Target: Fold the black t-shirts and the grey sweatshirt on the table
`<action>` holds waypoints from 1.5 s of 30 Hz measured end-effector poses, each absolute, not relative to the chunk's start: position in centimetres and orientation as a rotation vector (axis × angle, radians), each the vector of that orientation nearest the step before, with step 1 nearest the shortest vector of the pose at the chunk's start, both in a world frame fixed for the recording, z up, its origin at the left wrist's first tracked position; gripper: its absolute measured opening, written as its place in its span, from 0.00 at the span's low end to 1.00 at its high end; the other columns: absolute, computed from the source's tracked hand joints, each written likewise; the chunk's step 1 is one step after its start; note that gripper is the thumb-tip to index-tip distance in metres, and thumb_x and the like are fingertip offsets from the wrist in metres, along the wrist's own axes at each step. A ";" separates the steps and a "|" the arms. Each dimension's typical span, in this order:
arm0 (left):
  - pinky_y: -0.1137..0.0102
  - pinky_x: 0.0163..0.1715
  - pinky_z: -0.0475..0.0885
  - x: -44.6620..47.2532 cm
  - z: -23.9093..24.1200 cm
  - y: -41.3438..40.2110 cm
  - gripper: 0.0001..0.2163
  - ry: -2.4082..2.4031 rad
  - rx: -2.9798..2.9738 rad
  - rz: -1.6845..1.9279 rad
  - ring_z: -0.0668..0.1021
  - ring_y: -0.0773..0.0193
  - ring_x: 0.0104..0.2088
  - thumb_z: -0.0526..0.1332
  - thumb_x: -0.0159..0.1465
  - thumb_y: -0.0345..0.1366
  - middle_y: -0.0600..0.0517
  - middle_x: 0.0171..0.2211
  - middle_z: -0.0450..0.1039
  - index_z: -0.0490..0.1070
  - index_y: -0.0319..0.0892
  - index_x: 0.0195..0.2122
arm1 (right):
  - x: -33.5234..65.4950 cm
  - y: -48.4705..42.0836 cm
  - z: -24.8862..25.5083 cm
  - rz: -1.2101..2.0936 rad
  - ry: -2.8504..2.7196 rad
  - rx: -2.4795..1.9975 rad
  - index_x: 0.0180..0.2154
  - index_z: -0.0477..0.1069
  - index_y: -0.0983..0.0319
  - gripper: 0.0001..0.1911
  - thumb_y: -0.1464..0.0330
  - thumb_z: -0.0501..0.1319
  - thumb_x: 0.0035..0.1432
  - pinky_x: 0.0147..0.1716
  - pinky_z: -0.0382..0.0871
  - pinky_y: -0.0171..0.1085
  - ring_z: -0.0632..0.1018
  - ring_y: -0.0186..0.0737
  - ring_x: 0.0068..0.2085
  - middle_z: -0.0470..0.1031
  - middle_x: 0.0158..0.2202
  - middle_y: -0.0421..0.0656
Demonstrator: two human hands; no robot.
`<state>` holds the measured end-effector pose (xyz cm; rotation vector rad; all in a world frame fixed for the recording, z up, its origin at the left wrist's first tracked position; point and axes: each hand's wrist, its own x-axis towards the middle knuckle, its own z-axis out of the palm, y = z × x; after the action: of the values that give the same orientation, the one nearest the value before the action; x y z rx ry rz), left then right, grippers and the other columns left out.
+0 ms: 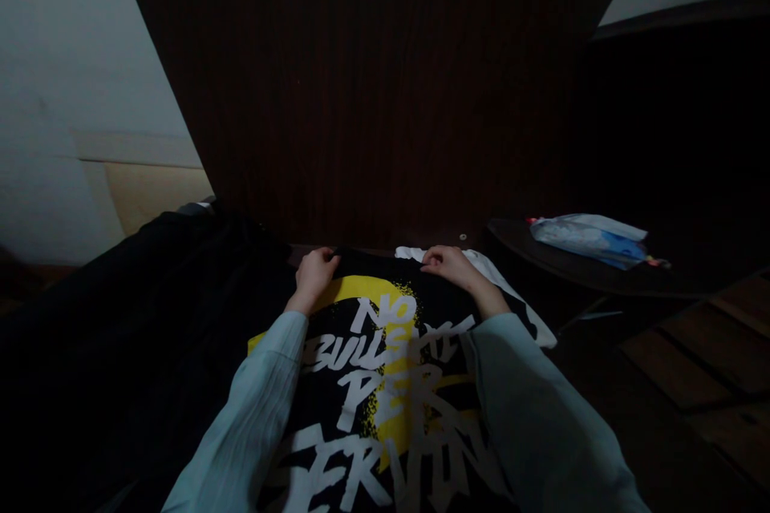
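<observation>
A black T-shirt (385,385) with white lettering and a yellow print lies spread out in front of me, its far edge near the dark wooden panel. My left hand (314,276) pinches that far edge on the left, thumb and fingers together. On the right, my right hand (452,266) has its fingers curled closed on the same edge of the shirt. White cloth (496,276) shows from beneath the shirt, beside and behind my right hand. The shirt's near end runs out of view at the bottom.
A dark wooden panel (385,96) rises right behind the shirt. Black cloth (150,313) is heaped at the left. On a dark shelf (511,244) at the right lies a plastic packet (593,239). Wooden slats (679,369) show below it.
</observation>
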<state>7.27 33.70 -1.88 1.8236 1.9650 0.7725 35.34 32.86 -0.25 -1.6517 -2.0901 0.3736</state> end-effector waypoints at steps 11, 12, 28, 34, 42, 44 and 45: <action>0.69 0.28 0.66 6.3 -1.8 33.8 0.13 1.999 1.815 0.517 0.77 0.54 0.36 0.57 0.55 0.45 0.44 0.33 0.76 0.73 0.41 0.30 | 35.2 32.7 -0.2 0.432 -2.178 -1.847 0.27 0.74 0.64 0.07 0.68 0.59 0.47 0.26 0.59 0.30 0.71 0.33 0.26 0.72 0.22 0.39; 0.69 0.28 0.66 6.1 -1.8 33.8 0.12 1.990 1.799 0.539 0.77 0.54 0.35 0.58 0.55 0.44 0.44 0.31 0.76 0.73 0.41 0.29 | 35.2 32.6 -0.2 0.392 -2.177 -1.860 0.27 0.74 0.64 0.06 0.69 0.59 0.47 0.26 0.59 0.30 0.71 0.33 0.26 0.73 0.23 0.39; 0.72 0.39 0.69 6.7 -2.0 34.1 0.11 1.845 1.629 1.276 0.76 0.63 0.40 0.52 0.60 0.32 0.45 0.39 0.75 0.66 0.39 0.43 | 33.8 33.0 -0.3 0.069 -1.567 -1.767 0.41 0.66 0.63 0.12 0.72 0.50 0.55 0.40 0.65 0.35 0.76 0.39 0.39 0.76 0.36 0.46; 0.64 0.54 0.59 7.2 -4.3 34.0 0.28 1.864 1.940 0.972 0.61 0.56 0.58 0.57 0.57 0.34 0.39 0.58 0.57 0.50 0.36 0.58 | 33.0 33.6 -3.2 0.130 -1.806 -1.839 0.54 0.56 0.67 0.28 0.66 0.57 0.52 0.52 0.58 0.41 0.65 0.45 0.55 0.63 0.54 0.54; 0.58 0.57 0.51 8.3 -5.1 33.2 0.24 1.849 2.389 0.699 0.54 0.58 0.61 0.49 0.62 0.35 0.44 0.61 0.51 0.50 0.40 0.59 | 30.7 32.6 -3.7 0.023 -2.078 -1.748 0.57 0.54 0.64 0.25 0.64 0.49 0.58 0.57 0.48 0.46 0.53 0.45 0.61 0.52 0.61 0.51; 0.59 0.57 0.52 8.4 -5.2 33.2 0.22 1.759 2.439 0.573 0.55 0.59 0.60 0.48 0.62 0.35 0.45 0.61 0.52 0.52 0.42 0.59 | 30.0 32.3 -3.9 0.083 -2.210 -1.705 0.56 0.57 0.61 0.24 0.61 0.49 0.59 0.57 0.46 0.48 0.52 0.45 0.61 0.53 0.61 0.47; 0.58 0.56 0.52 8.4 -5.3 33.3 0.22 1.742 2.440 0.507 0.55 0.58 0.60 0.48 0.62 0.36 0.45 0.61 0.52 0.53 0.42 0.58 | 29.8 32.3 -4.1 0.116 -2.247 -1.725 0.55 0.59 0.60 0.23 0.60 0.49 0.59 0.57 0.46 0.49 0.52 0.46 0.61 0.53 0.61 0.47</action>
<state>8.41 33.27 -5.35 2.4402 1.7418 0.5073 29.78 32.27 -4.12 -1.7254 -2.2468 0.1165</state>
